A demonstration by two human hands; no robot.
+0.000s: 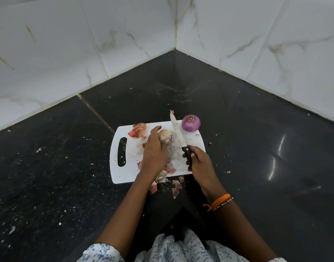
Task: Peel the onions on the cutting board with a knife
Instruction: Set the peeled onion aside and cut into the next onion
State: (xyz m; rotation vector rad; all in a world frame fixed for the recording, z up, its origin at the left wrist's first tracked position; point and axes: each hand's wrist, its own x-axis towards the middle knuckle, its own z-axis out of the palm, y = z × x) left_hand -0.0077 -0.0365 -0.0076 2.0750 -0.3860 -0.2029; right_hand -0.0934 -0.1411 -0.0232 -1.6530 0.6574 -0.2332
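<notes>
A white cutting board with a handle slot lies on the dark counter. My left hand grips a pale, papery-skinned onion at the board's middle. My right hand holds the dark handle of a knife; its blade points away from me, just right of that onion, with the tip past the board's far edge. A peeled purple onion sits at the board's far right corner, apart from both hands.
Loose onion skins lie at the board's far left, and more peels lie at the near edge and on the black counter. Marble-tiled walls meet in a corner behind. Small scraps dot the counter.
</notes>
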